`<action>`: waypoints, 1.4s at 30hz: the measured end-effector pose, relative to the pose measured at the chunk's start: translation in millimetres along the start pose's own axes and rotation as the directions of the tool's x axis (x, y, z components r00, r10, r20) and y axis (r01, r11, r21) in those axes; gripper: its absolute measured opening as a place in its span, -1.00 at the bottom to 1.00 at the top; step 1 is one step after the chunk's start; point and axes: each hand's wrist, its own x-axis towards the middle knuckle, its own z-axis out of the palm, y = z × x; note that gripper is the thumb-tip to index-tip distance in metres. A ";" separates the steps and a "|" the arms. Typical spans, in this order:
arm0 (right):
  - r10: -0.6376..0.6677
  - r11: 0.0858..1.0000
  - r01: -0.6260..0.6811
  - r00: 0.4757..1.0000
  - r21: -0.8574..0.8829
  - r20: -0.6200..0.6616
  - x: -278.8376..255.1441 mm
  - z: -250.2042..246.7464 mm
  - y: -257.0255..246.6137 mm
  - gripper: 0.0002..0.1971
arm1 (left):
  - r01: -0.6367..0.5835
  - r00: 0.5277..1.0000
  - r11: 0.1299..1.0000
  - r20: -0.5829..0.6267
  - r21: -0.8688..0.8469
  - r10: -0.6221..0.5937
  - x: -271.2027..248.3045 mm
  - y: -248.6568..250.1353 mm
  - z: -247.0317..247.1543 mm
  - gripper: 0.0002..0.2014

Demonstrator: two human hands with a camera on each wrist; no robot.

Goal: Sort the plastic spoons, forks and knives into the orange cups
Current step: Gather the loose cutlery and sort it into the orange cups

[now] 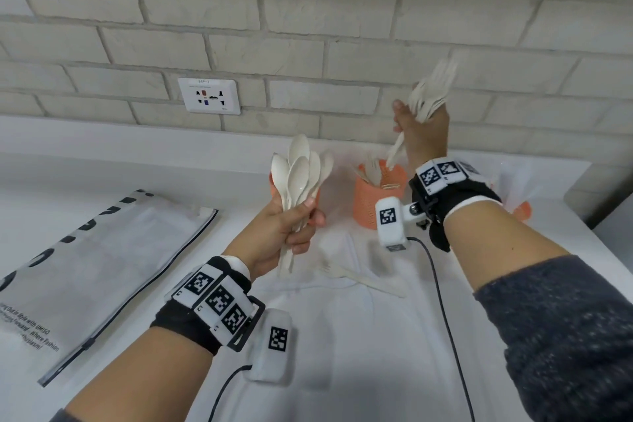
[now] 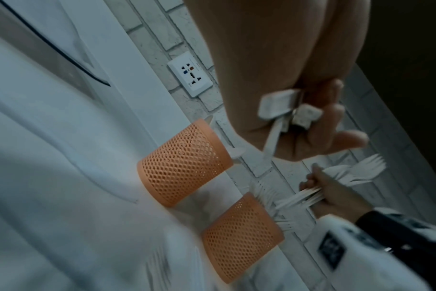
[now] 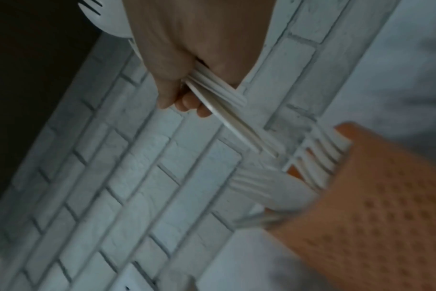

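Note:
My left hand (image 1: 291,226) grips a bundle of white plastic spoons (image 1: 301,171), bowls up, in front of an orange mesh cup (image 2: 184,163) that it mostly hides in the head view. My right hand (image 1: 421,134) grips a bundle of white forks (image 1: 431,92) raised above a second orange cup (image 1: 370,202), handles pointing down toward it. That cup (image 3: 376,206) holds several forks (image 3: 316,157). One fork (image 1: 359,279) lies on the white cloth near me. A third orange cup (image 1: 520,211) peeks out behind my right wrist.
A grey printed zip bag (image 1: 85,271) lies flat at the left. A white brick wall with a socket plate (image 1: 209,96) stands behind the counter. The counter's right edge (image 1: 589,216) drops off past the third cup. Wrist camera cables (image 1: 442,301) trail over the cloth.

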 end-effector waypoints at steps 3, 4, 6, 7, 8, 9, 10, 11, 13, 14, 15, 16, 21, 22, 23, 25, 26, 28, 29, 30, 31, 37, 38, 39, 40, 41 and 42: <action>0.057 0.979 -0.039 0.995 -0.201 0.082 -2.4 0.3 23.3 -0.60 | -0.013 0.999 0.999 0.036 -0.046 0.015 0.9 0.5 -5.6 -0.85; 0.118 0.962 -0.087 0.987 -0.258 0.110 -2.4 -2.5 29.6 -0.54 | -0.015 0.999 0.997 0.044 -0.076 0.018 0.5 0.7 -7.5 -0.80; 0.253 0.921 -0.191 0.956 -0.341 0.147 -2.1 -9.0 36.7 -0.46 | -0.017 0.998 0.993 0.054 -0.113 0.023 0.4 1.1 -11.5 -0.78; 0.298 0.896 -0.217 0.941 -0.387 0.160 -2.6 -11.3 37.1 -0.46 | -0.019 0.998 0.993 0.062 -0.117 0.027 0.6 1.7 -12.4 -0.78; 0.312 0.876 -0.214 0.934 -0.433 0.172 -3.1 -13.1 36.1 -0.46 | -0.018 0.997 0.993 0.066 -0.120 0.026 1.1 2.4 -12.5 -0.79; 0.289 0.869 -0.181 0.941 -0.460 0.176 -3.6 -13.6 34.3 -0.47 | -0.011 0.998 0.993 0.061 -0.118 0.019 2.2 2.9 -11.7 -0.80; 0.218 0.876 -0.113 0.960 -0.470 0.175 -5.0 -13.4 30.1 -0.49 | -0.005 0.999 0.994 0.049 -0.112 0.011 3.4 3.4 -10.9 -0.81; 0.093 0.880 0.002 0.980 -0.475 0.176 -6.7 -13.1 24.1 -0.51 | -0.001 0.999 0.996 0.032 -0.094 0.005 4.7 3.5 -9.3 -0.82; -0.195 0.834 0.273 0.959 -0.479 0.208 -17.1 -7.8 4.4 -0.55 | 0.003 1.000 0.999 -0.004 -0.045 -0.003 7.0 3.0 -4.6 -0.81; -0.283 0.814 0.362 0.930 -0.455 0.232 -25.0 -1.7 -3.6 -0.56 | 0.007 1.000 1.000 -0.024 -0.022 -0.008 7.9 2.5 -1.7 -0.80; -0.306 0.827 0.390 0.917 -0.404 0.257 -35.1 5.3 -12.2 -0.56 | 0.014 0.999 1.000 -0.051 -0.002 -0.014 8.8 2.0 0.7 -0.80; -0.254 0.870 0.351 0.921 -0.347 0.295 -47.1 12.6 -18.7 -0.52 | 0.017 0.996 1.000 -0.083 0.022 -0.015 10.4 1.2 2.6 -0.81; 0.334 0.928 -0.155 0.753 -0.340 0.567 -106.2 40.6 -17.8 0.19 | 0.043 0.975 0.889 -0.213 0.457 0.062 19.8 -0.9 23.3 -0.86; 0.392 0.914 -0.251 0.754 -0.320 0.528 -110.1 45.3 -11.4 0.19 | 0.057 0.970 0.843 -0.230 0.535 0.081 20.4 -1.1 27.2 -0.88; 0.427 0.902 -0.329 0.771 -0.279 0.472 -112.3 50.1 -8.2 0.17 | 0.062 0.972 0.813 -0.220 0.578 0.082 20.1 0.5 30.5 -0.91; 0.450 0.893 -0.414 0.818 -0.175 0.360 -107.8 58.3 -1.2 0.03 | 0.064 0.990 0.776 -0.139 0.628 0.030 18.5 6.6 26.4 -0.75; 0.428 0.903 -0.414 0.847 -0.113 0.315 -101.5 60.2 0.6 -0.13 | 0.071 0.995 0.774 -0.095 0.629 -0.014 17.5 10.3 19.3 -0.65; 0.340 0.939 -0.344 0.911 -0.023 0.232 -85.1 61.2 -3.8 -0.51 | 0.083 0.984 0.774 -0.174 0.627 0.035 17.0 16.2 -0.6 -0.41; 0.296 0.950 -0.311 0.932 0.040 0.209 -76.7 61.9 -8.7 -0.60 | 0.078 0.947 0.773 -0.289 0.630 0.140 20.0 16.5 -14.2 -0.30; 0.257 0.952 -0.282 0.948 0.117 0.189 -69.1 64.4 -12.7 -0.63 | 0.074 0.880 0.759 -0.400 0.647 0.256 23.8 15.3 -28.0 -0.24; 0.218 0.950 -0.249 0.960 0.187 0.174 -62.9 68.1 -16.3 -0.63 | 0.084 0.820 0.735 -0.466 0.673 0.333 27.1 13.6 -39.1 -0.20; 0.215 0.948 -0.208 0.977 0.242 -0.003 -43.8 103.1 12.0 -0.56 | 0.189 0.879 0.704 -0.437 0.685 0.189 58.6 -7.4 -54.9 0.45; 0.219 0.951 -0.209 0.975 0.227 -0.022 -44.6 106.0 19.4 -0.53 | 0.180 0.877 0.727 -0.443 0.662 0.186 63.3 -10.8 -53.3 0.45; 0.217 0.958 -0.208 0.976 0.198 -0.023 -46.3 108.6 27.2 -0.51 | 0.171 0.871 0.744 -0.453 0.645 0.192 67.0 -14.4 -51.9 0.41; 0.203 0.965 -0.201 0.979 0.169 0.000 -48.6 109.8 32.5 -0.51 | 0.160 0.862 0.758 -0.463 0.632 0.204 69.7 -17.4 -51.4 0.34; 0.181 0.974 -0.185 0.983 0.134 0.037 -51.0 110.5 36.2 -0.50 | 0.147 0.856 0.767 -0.469 0.625 0.218 71.3 -19.9 -51.8 0.29; 0.153 0.983 -0.160 0.985 0.092 0.084 -52.7 111.1 37.8 -0.48 | 0.132 0.853 0.768 -0.467 0.627 0.234 72.3 -21.4 -52.6 0.25</action>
